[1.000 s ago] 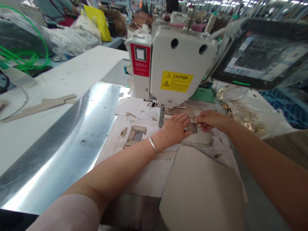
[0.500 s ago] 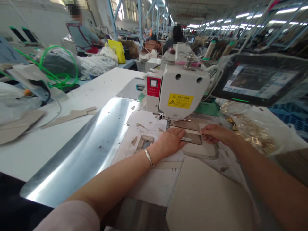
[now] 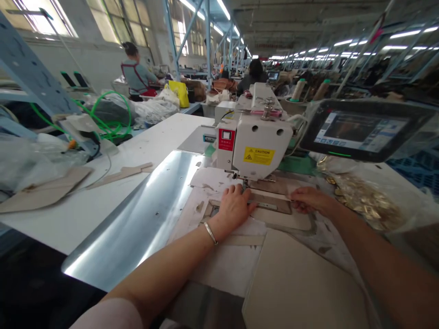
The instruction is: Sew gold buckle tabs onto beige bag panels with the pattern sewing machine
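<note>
My left hand (image 3: 235,206) lies open and flat on the sewing template (image 3: 202,183), its fingers spread beside the left end of a narrow beige strip (image 3: 270,194). My right hand (image 3: 307,200) is closed, thumb and fingertips pinched at the strip's right end. Under the strip sits a brown panel with a slot (image 3: 284,208), framed by a larger beige piece (image 3: 295,221). Right behind my left fingertips stands the head of a sewing machine (image 3: 262,137). A big beige panel (image 3: 305,283) rests in front, close to me.
A screen (image 3: 366,128) wrapped in plastic and a bag of gold-coloured metal fittings (image 3: 373,201) are on the right. To the left are a shiny metal plate (image 3: 137,228) and beige cut pieces (image 3: 48,189) on a white table (image 3: 151,137). Two people work farther back.
My left hand has slid left, off the middle of the strip, with its fingers now more spread. The right hand still pinches the right end. The camera view has tilted up.
</note>
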`<state>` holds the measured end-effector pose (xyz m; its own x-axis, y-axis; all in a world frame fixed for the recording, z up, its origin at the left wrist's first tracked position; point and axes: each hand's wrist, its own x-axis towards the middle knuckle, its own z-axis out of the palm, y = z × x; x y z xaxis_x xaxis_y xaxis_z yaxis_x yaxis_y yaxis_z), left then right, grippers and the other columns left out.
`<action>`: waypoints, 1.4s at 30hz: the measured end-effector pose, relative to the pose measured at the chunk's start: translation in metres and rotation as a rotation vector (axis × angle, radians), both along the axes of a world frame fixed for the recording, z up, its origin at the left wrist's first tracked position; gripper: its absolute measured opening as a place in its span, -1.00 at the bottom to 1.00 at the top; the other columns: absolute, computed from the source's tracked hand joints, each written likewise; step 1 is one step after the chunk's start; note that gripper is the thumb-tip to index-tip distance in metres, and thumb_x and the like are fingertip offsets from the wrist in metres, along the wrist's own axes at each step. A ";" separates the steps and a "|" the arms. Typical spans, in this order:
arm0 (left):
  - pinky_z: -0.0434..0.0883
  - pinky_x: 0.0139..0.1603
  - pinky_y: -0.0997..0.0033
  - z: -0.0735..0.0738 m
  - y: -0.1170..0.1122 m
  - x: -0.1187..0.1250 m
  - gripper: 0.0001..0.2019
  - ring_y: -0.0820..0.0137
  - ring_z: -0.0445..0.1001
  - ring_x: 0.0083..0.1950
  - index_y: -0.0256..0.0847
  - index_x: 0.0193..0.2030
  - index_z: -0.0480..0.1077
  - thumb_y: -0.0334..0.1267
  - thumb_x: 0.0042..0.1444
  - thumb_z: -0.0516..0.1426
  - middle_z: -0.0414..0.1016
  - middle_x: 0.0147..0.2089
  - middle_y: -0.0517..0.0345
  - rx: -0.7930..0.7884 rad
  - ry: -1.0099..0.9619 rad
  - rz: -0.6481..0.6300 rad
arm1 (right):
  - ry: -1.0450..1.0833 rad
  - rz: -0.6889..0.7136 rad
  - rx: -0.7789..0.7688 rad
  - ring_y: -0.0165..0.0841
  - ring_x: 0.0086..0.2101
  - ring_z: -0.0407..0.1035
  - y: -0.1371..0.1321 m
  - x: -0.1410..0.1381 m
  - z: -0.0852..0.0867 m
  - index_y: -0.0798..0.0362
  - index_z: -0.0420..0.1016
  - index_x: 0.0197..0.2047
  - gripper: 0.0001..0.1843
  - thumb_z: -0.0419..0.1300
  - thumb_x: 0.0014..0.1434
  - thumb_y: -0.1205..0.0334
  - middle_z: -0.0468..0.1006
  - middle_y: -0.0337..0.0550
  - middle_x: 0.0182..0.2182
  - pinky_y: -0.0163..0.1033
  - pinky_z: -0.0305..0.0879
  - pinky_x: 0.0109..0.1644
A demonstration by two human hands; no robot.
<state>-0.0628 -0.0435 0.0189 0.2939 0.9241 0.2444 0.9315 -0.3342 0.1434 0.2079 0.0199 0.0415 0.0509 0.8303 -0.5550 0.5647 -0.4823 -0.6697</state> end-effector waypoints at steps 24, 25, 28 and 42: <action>0.17 0.27 0.00 0.003 0.008 -0.049 -0.58 0.06 0.27 0.16 -0.14 0.08 0.42 0.10 0.24 0.15 0.41 0.05 -0.05 -0.036 0.033 0.012 | -0.014 -0.002 -0.138 -0.52 -0.69 0.30 0.011 -0.054 0.011 0.13 0.40 -0.39 -0.82 0.17 0.27 0.33 0.49 -0.17 -0.62 -0.47 0.19 -0.64; 0.16 0.28 -0.01 0.003 0.008 -0.053 -0.58 0.06 0.27 0.17 -0.14 0.08 0.42 0.10 0.24 0.15 0.41 0.05 -0.06 -0.036 0.039 0.017 | -0.012 0.003 -0.138 -0.52 -0.69 0.29 0.011 -0.059 0.012 0.13 0.40 -0.40 -0.82 0.17 0.28 0.33 0.49 -0.17 -0.63 -0.47 0.18 -0.65; 0.13 0.31 -0.04 0.003 0.010 -0.065 -0.57 0.05 0.26 0.19 -0.15 0.09 0.42 0.11 0.25 0.13 0.41 0.07 -0.06 -0.042 0.056 0.022 | -0.001 0.014 -0.142 -0.52 -0.70 0.29 0.011 -0.074 0.014 0.14 0.41 -0.38 -0.81 0.14 0.30 0.33 0.49 -0.18 -0.63 -0.47 0.20 -0.64; 0.06 0.36 -0.14 0.003 0.019 -0.109 -0.55 0.03 0.23 0.24 -0.14 0.10 0.40 0.13 0.25 0.13 0.42 0.09 -0.07 -0.053 0.036 0.088 | 0.008 0.026 -0.121 -0.51 -0.69 0.33 0.026 -0.123 0.010 0.14 0.38 -0.40 -0.80 0.27 0.23 0.32 0.49 -0.20 -0.64 -0.47 0.22 -0.63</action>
<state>-0.1713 -0.0249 0.0221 0.2188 0.9579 0.1857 0.9617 -0.2438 0.1250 0.0847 0.0463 0.0510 0.0251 0.7582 -0.6515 0.5730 -0.5449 -0.6121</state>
